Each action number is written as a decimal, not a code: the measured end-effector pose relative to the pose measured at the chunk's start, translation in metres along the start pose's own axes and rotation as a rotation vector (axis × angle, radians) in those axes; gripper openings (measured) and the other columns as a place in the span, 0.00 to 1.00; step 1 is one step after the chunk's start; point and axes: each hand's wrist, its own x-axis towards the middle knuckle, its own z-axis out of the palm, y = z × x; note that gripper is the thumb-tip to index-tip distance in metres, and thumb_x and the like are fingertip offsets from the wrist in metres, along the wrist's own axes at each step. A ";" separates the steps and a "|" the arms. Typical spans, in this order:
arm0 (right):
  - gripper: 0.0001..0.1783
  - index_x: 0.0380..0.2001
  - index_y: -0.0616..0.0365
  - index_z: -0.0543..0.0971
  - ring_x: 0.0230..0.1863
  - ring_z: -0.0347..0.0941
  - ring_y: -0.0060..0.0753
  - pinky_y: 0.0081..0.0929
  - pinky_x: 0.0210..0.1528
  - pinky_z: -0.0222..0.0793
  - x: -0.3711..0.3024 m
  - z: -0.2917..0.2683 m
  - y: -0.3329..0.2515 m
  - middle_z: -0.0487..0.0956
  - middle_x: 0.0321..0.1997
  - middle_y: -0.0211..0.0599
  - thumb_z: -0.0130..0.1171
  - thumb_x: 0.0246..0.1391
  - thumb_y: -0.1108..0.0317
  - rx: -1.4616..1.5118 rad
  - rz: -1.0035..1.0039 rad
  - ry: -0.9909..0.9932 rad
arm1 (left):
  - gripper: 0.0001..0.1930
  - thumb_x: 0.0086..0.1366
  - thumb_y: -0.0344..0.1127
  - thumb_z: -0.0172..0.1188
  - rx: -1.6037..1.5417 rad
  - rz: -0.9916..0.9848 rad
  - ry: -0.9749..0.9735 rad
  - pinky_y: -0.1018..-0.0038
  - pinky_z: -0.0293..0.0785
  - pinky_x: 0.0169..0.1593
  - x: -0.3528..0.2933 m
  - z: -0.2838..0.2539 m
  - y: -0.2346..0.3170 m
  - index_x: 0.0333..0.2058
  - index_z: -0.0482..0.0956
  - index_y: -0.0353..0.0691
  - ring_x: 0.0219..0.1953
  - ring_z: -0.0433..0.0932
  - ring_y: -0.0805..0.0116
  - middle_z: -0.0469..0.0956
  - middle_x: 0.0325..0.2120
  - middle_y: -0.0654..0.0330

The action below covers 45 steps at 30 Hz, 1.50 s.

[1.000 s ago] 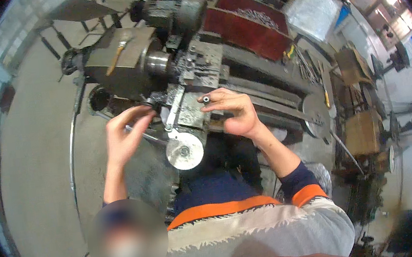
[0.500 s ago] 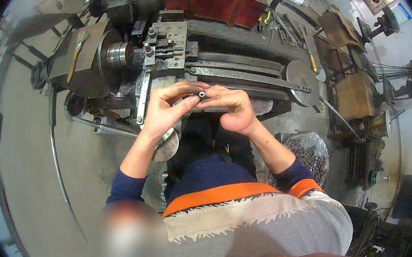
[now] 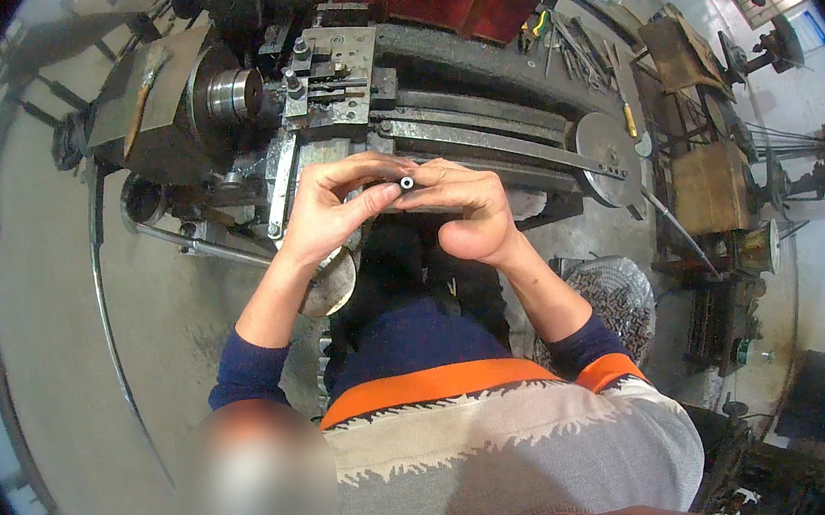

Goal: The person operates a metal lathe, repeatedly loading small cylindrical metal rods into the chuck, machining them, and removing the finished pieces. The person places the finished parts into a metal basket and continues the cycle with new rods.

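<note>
Head view: small metal tube, bore facing up, pinched in the right hand — left hand half-curled just left, grip unclear.

Wooden-handled brush, yellow-handled tool

Navy sleeves, orange-banded grey sweater

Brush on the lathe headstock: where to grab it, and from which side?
By the wooden handle, probably mid-length, from above and the person's side. The brush lies on top of the headstock, handle end toward the person and bristles at the far end; a pinch across the slim handle should stay clear of them.
</note>
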 end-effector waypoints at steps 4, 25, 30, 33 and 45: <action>0.33 0.33 0.60 0.80 0.39 0.73 0.43 0.33 0.43 0.64 0.001 0.002 -0.003 0.78 0.38 0.43 0.50 0.42 0.38 0.019 0.003 0.020 | 0.09 0.56 0.25 0.57 -0.018 -0.037 -0.008 0.75 0.71 0.46 0.000 -0.001 0.000 0.37 0.77 0.30 0.41 0.74 0.70 0.77 0.37 0.55; 0.28 0.31 0.59 0.80 0.37 0.73 0.42 0.31 0.41 0.66 0.003 0.001 -0.016 0.78 0.36 0.42 0.51 0.43 0.43 -0.078 -0.024 0.031 | 0.11 0.56 0.26 0.58 -0.089 -0.005 -0.017 0.74 0.69 0.49 -0.003 0.003 -0.001 0.38 0.76 0.31 0.44 0.74 0.69 0.76 0.40 0.55; 0.26 0.31 0.59 0.80 0.39 0.73 0.45 0.32 0.43 0.66 0.003 0.003 -0.015 0.78 0.39 0.44 0.51 0.42 0.46 -0.104 -0.047 0.048 | 0.10 0.55 0.26 0.58 -0.068 0.041 -0.029 0.74 0.69 0.49 -0.005 0.002 -0.002 0.37 0.77 0.31 0.45 0.73 0.68 0.75 0.41 0.55; 0.25 0.32 0.59 0.80 0.40 0.73 0.45 0.33 0.44 0.66 0.001 0.005 -0.012 0.77 0.40 0.44 0.52 0.42 0.47 -0.123 -0.069 0.064 | 0.14 0.54 0.32 0.60 -0.034 0.035 -0.038 0.70 0.67 0.50 -0.005 0.001 -0.001 0.38 0.77 0.31 0.46 0.72 0.64 0.75 0.41 0.52; 0.22 0.29 0.65 0.80 0.44 0.73 0.39 0.31 0.51 0.63 0.003 0.008 -0.011 0.79 0.36 0.45 0.57 0.42 0.53 0.145 0.070 -0.010 | 0.13 0.56 0.27 0.58 -0.173 -0.099 -0.064 0.78 0.70 0.46 -0.009 -0.001 -0.009 0.41 0.75 0.31 0.41 0.74 0.73 0.76 0.39 0.57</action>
